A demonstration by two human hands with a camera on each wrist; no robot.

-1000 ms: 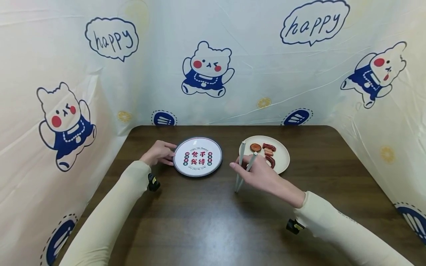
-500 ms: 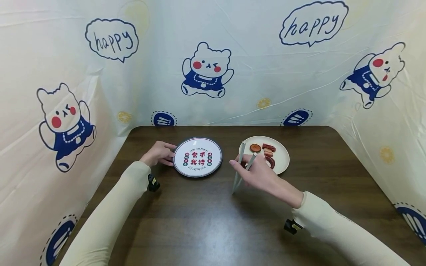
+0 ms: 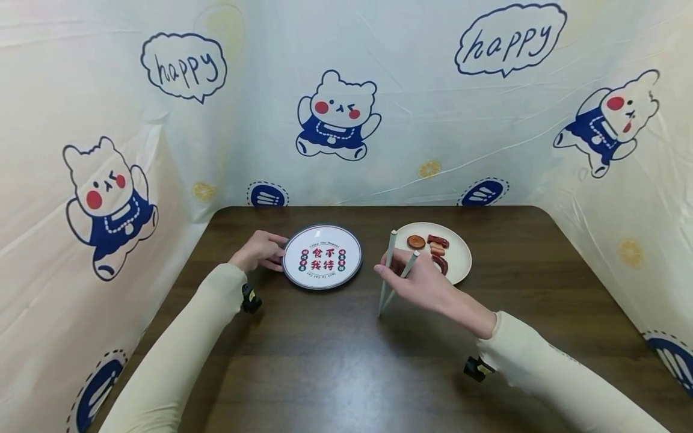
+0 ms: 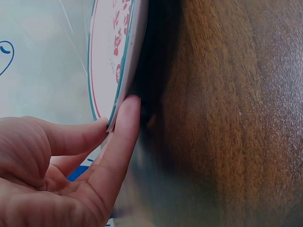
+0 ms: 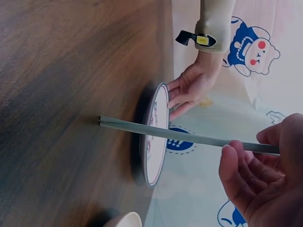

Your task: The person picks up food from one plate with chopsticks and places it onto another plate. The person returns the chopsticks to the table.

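In the head view, my left hand pinches the left rim of a round white plate with a dark border and red printed characters. The left wrist view has the thumb on top of the rim and a finger under it. My right hand holds a pair of pale grey-green chopsticks, pointing down between the two plates. Their tips come together at or just above the table; contact is unclear. Behind this hand lies a cream plate, partly covered, bearing a round brown slice and several reddish sausage-like pieces.
Both plates lie towards the far edge of a dark brown wooden table. A printed cloth with bears and "happy" bubbles hangs behind and on both sides. Black wrist cameras hang under the left sleeve and the right sleeve.
The chopstick tips have shifted slightly left and towards me, and their upper ends have spread a little. Both plates and my left hand stay where they were.
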